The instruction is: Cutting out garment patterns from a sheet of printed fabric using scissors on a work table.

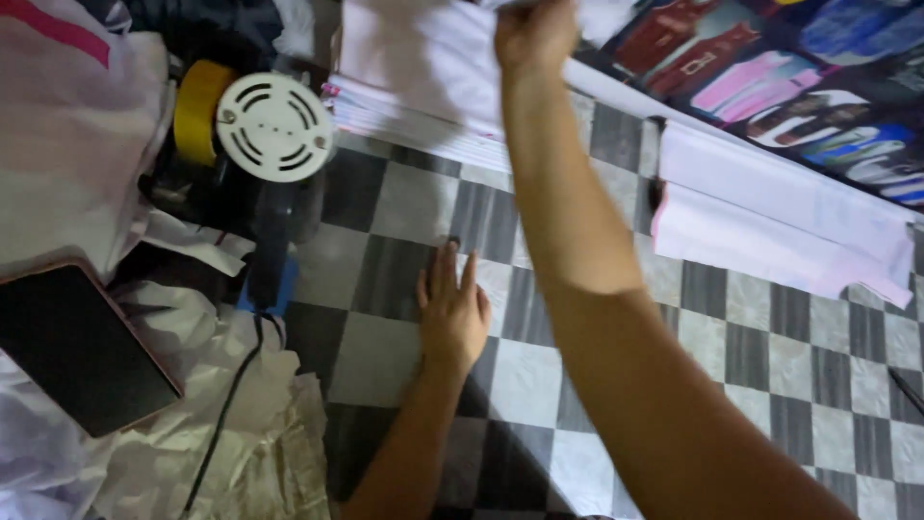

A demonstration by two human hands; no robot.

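Fingers of my right hand (535, 37) clamp a white sheet (423, 58); my left hand (452, 313) lies flat, fingers apart, on the checkered floor (770, 327). Left of it stand a round cutting machine (274, 125) and a dark tablet (72, 342).

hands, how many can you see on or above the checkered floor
2. The left hand lies flat on the checkered floor, fingers spread. The right hand is raised at the top edge, gripping a white sheet. No other person's hands show.

a dark, blank tablet (77, 351) with a thin pinkish rim lies at the left on crumpled cloth. a printed sheet (799, 87) of coloured jersey pictures lies top right
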